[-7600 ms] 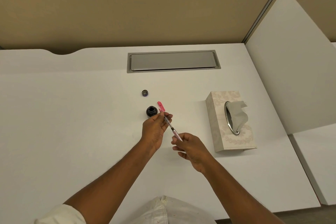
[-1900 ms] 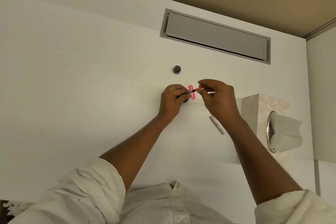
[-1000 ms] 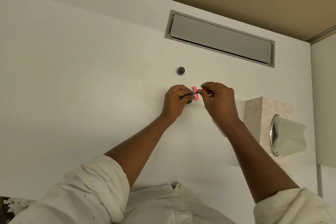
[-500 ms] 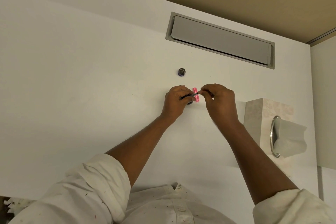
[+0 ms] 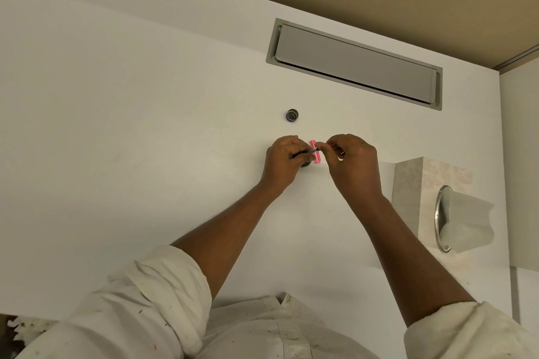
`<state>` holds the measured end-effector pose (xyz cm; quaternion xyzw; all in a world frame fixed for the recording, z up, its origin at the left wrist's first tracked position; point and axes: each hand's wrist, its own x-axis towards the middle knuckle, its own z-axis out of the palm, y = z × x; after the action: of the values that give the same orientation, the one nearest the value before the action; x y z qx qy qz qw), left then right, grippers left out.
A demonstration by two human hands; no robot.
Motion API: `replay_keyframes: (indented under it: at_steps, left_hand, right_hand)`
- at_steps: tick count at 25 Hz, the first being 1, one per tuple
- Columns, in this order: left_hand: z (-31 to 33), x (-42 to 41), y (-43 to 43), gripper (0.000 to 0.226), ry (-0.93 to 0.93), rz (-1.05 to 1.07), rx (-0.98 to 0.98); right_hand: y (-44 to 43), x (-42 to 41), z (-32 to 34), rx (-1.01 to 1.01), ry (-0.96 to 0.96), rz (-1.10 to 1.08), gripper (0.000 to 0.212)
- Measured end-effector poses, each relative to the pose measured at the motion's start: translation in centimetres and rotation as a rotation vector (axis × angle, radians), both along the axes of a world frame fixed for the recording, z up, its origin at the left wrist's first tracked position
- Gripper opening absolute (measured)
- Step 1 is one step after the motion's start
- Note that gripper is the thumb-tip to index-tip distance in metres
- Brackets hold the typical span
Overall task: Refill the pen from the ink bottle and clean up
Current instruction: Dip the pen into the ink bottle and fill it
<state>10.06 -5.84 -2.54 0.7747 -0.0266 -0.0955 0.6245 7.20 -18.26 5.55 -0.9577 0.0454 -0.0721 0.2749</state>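
Note:
My left hand point(image 5: 283, 161) grips the dark front part of the thin pen point(image 5: 308, 152), held level just above the table. My right hand point(image 5: 353, 165) pinches the pen's other end, so both hands hold it between them. A pink pen cap point(image 5: 315, 156) lies on the table right behind the pen. The dark ink bottle point(image 5: 305, 165) stands under my left fingers and is mostly hidden. Its small round lid point(image 5: 292, 115) lies apart, farther back on the white desk point(image 5: 131, 125).
A beige tissue box point(image 5: 420, 181) with a tissue sticking out stands at the right, close to my right forearm. A grey cable flap point(image 5: 354, 64) is set into the desk at the back. A white partition borders the right side.
The hands have stayed together over the ink bottle with only small finger movements. The loose pen barrel, seen on the table earlier, is now hidden by my right forearm.

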Motion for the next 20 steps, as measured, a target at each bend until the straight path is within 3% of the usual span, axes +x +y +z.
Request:
replay_keyframes:
  at_steps: [4, 8, 20]
  left_hand:
    - [-0.01, 0.08, 0.0, 0.01, -0.007, -0.004, 0.003]
    - [-0.03, 0.05, 0.05, 0.01, -0.009, -0.006, 0.011]
    - [0.21, -0.02, 0.07, 0.012, -0.027, -0.031, 0.03]
  right_hand:
    - [0.13, 0.01, 0.21, 0.053, -0.003, 0.001, 0.02]
    - [-0.02, -0.15, 0.58, 0.04, -0.028, 0.063, 0.004]
    - [0.09, -0.26, 0.1, -0.014, -0.006, 0.005, 0.02]
